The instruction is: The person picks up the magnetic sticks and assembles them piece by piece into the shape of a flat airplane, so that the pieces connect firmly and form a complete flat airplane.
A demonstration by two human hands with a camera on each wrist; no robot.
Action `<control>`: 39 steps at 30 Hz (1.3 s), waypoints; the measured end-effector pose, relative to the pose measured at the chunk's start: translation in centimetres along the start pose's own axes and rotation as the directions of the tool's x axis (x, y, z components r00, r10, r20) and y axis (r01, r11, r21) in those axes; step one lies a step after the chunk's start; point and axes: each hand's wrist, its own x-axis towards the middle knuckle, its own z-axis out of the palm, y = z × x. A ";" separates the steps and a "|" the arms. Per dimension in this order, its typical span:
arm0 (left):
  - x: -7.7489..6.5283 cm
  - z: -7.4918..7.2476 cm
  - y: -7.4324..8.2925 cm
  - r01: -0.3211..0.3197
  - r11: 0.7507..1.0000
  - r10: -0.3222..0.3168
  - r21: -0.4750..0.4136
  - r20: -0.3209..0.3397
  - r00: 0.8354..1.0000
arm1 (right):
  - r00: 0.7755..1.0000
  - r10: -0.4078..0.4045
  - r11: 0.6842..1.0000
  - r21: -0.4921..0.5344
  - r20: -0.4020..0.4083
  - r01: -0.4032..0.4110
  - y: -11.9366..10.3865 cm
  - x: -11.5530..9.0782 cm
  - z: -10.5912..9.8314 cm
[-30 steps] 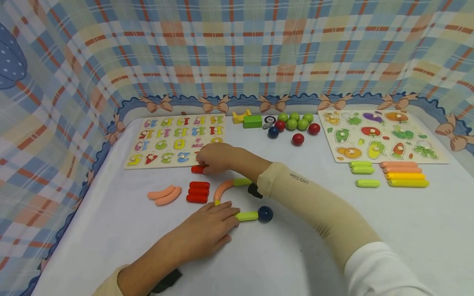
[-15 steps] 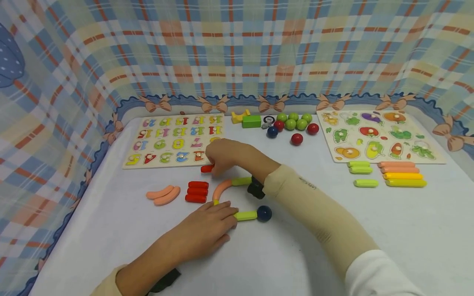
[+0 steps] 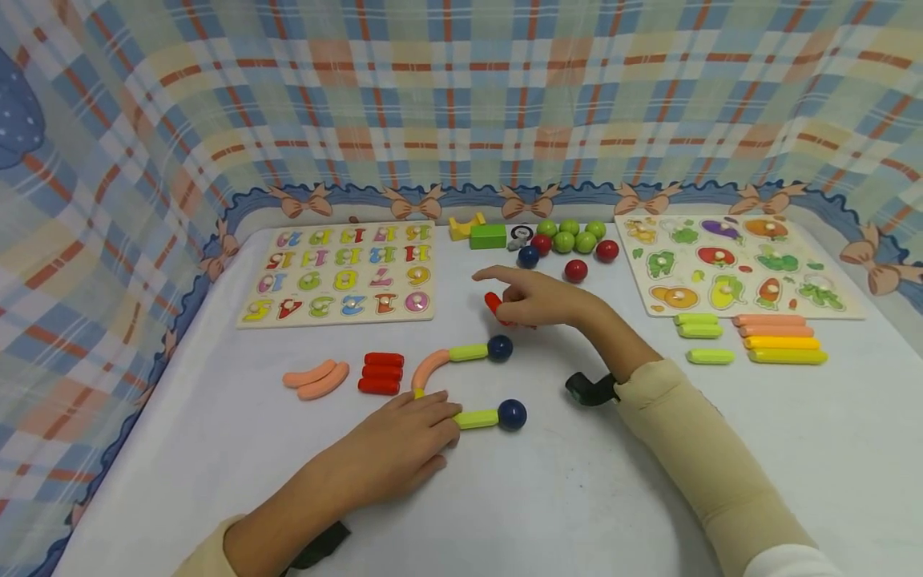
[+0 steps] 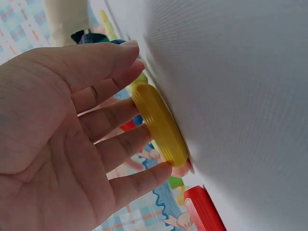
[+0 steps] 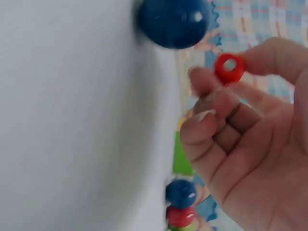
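Red rod [image 3: 493, 304], round, silvery disc [image 5: 229, 64] in its end: pinched by right hand [image 3: 541, 298], one o'clock from left hand [image 3: 400, 450]; partly covered. Yellow rod [image 4: 161, 127], ribbed, slightly curved: touched by left hand's straight fingers, grip unclosed; mostly hidden in head view.

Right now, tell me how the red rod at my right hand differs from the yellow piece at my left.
The red rod is pinched by your right hand; the yellow piece is only touched by your left hand. The red rod is held off the table; the yellow piece lies on it. The red rod joins no other piece; the yellow piece meets the curved pink piece. Both are in contact with a hand.
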 end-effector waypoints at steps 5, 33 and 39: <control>0.0 0.1 -0.1 0.002 1.000 -0.002 0.004 0.000 1.000 | 0.999 0.047 0.984 0.170 0.017 -0.049 1.4 -0.3 0.4; -0.1 0.2 -0.3 0.004 1.000 -0.004 -0.010 0.002 1.000 | 0.987 0.134 0.991 0.040 -0.092 -0.131 2.3 0.2 0.5; -0.1 0.1 -0.2 0.003 1.000 -0.003 -0.017 -0.018 1.000 | 0.864 0.120 0.966 -0.144 -0.489 -0.215 3.8 -1.6 -2.7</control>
